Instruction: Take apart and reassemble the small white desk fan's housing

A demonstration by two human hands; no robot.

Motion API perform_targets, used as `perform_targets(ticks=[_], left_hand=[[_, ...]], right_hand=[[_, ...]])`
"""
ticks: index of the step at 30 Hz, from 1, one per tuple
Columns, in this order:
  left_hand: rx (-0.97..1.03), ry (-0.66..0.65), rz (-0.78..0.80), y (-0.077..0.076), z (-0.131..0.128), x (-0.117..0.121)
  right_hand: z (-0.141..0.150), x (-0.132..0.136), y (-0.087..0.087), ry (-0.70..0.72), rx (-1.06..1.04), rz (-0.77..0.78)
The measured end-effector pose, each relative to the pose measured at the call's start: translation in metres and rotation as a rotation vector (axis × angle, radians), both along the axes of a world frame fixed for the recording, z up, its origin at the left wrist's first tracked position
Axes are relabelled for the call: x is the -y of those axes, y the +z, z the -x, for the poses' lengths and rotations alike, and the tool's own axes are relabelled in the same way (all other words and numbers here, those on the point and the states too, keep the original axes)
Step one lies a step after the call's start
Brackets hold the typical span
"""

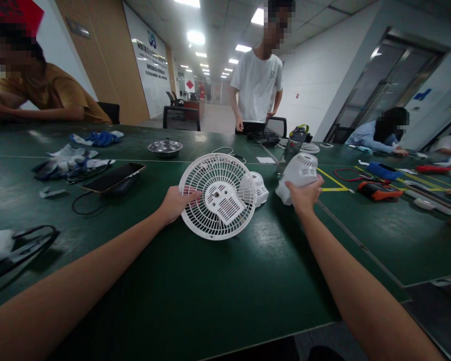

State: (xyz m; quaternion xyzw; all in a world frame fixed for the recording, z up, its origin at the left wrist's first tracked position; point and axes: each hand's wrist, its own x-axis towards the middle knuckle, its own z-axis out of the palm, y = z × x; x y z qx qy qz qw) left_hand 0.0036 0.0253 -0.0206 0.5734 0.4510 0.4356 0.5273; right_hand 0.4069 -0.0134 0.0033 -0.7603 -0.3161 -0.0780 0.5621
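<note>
My left hand grips the left rim of a round white fan grille, thumb on its face and the other fingers behind the slats. The grille is tilted up toward me, its slotted centre plate showing. In my right hand is a white plastic housing with vent slots, held from its near side; its far side is hidden. Another white vented part stands just behind the grille's right edge, partly covered by it. Both hands are closed on what they hold, above the green table.
A metal bowl and a phone lie to the left, near blue-and-white gloves. A dark bottle stands behind the housing. An orange multimeter lies right. Across the table a person stands; others sit at both sides.
</note>
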Motion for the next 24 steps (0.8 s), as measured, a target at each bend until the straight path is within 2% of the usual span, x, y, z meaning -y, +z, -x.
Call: perform_targets(ticks=[4, 7, 12, 24], left_hand=[[-0.003, 0.005, -0.008, -0.001, 0.001, -0.001], [-0.002, 0.013, -0.001, -0.001, 0.001, -0.001], [0.004, 0.010, -0.002, -0.003, 0.001, -0.002], [0.017, -0.003, -0.007, -0.003, 0.001, -0.002]], right_hand=[[-0.015, -0.008, -0.009, 0.109, 0.072, -0.081], [-0.026, -0.011, -0.012, 0.166, 0.100, -0.086], [-0.032, -0.012, -0.017, 0.175, 0.157, -0.069], [-0.037, -0.012, -0.018, 0.256, 0.113, -0.069]])
